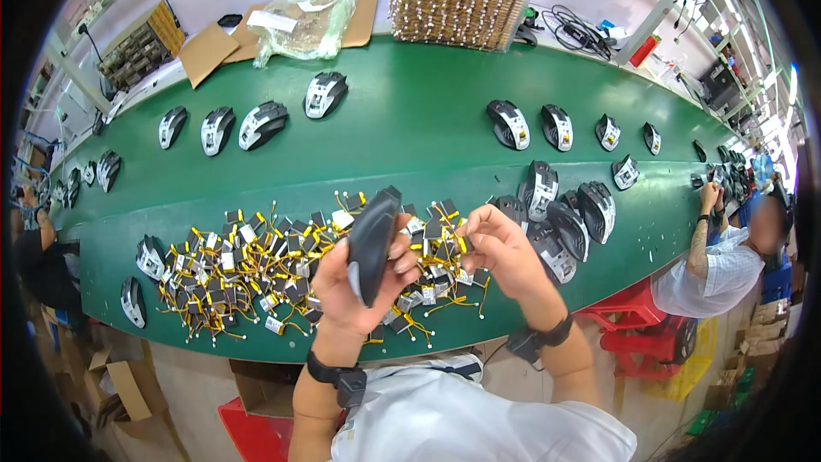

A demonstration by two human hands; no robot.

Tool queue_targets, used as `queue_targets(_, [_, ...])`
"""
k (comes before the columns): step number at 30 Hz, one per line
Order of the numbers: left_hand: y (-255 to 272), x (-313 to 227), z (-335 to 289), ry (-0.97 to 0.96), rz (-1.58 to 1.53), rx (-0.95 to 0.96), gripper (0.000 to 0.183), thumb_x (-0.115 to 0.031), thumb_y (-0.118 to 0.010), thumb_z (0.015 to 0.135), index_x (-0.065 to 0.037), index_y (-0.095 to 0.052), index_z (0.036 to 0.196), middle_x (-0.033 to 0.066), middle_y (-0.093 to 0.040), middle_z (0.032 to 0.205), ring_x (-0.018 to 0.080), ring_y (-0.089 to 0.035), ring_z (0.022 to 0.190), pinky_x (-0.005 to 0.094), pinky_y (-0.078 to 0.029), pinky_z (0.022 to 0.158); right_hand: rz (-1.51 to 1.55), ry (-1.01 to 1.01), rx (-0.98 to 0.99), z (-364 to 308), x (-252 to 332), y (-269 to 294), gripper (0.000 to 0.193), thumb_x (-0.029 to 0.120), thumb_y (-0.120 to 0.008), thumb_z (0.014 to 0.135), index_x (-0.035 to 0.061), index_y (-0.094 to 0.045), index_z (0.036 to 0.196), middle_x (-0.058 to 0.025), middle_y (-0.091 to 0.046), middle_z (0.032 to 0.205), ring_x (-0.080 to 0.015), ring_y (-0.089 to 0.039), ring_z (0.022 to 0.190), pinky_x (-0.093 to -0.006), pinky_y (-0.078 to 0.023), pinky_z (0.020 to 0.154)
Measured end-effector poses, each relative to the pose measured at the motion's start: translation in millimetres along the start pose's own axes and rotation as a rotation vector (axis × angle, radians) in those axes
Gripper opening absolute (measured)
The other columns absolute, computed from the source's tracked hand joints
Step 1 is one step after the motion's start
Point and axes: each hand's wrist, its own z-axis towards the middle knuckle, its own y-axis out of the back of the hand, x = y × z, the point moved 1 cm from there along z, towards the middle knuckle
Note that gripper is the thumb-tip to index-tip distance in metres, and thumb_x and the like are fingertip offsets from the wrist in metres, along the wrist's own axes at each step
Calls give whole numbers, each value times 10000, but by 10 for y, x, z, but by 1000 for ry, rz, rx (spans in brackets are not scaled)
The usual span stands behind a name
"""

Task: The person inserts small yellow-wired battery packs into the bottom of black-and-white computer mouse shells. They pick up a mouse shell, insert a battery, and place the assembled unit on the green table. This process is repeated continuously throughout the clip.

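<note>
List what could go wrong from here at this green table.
The dark mouse in the left hand is held above the heap of small wired packs; if it slipped, it might strike them. The heap's yellow wires overlap, so lifting one pack may drag others along. To the right, the piled black-and-silver mice rest against one another, and a nudge could slide or scratch them.

In our left hand point(348, 305) we held a black mouse point(374, 239), tilted above a heap of small wired batteries point(227, 261) on the green table point(410, 107). Our right hand point(509, 257) hovered beside it, fingers drawn together; we could not tell whether they gripped anything. Near it we had clustered black-and-silver mice point(568, 227); a co-worker point(710, 278) sat well apart on the right.
</note>
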Motion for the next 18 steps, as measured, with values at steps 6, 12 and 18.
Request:
queue_targets(6, [54, 79, -100, -49, 201, -19, 726, -434, -535, 885, 30, -387, 1423, 248, -414, 1451, 391, -408, 1349, 455, -360, 1106, -250, 328, -27, -285, -218, -339, 78, -28, -464, 934, -14, -540, 945, -89, -577, 990, -120, -618, 791, -259, -566, 695])
queue_targets(12, [86, 135, -138, -29, 154, 57, 694, -460, -506, 888, 26, -444, 1379, 260, -477, 1394, 386, -465, 1300, 486, -339, 1117, -314, 340, -61, -345, -245, -445, 100, -45, -453, 923, -33, -550, 941, -84, -583, 989, -116, -616, 855, -263, -582, 721])
queue_targets(18, [167, 173, -221, -40, 261, -17, 644, -485, -566, 868, 0, -501, 1287, 164, -546, 1166, 302, -520, 1125, 440, -420, 1018, -322, 303, -45, -363, -339, -432, 110, -38, -496, 897, -33, -560, 987, -103, -608, 1027, -155, -633, 930, -298, -564, 802])
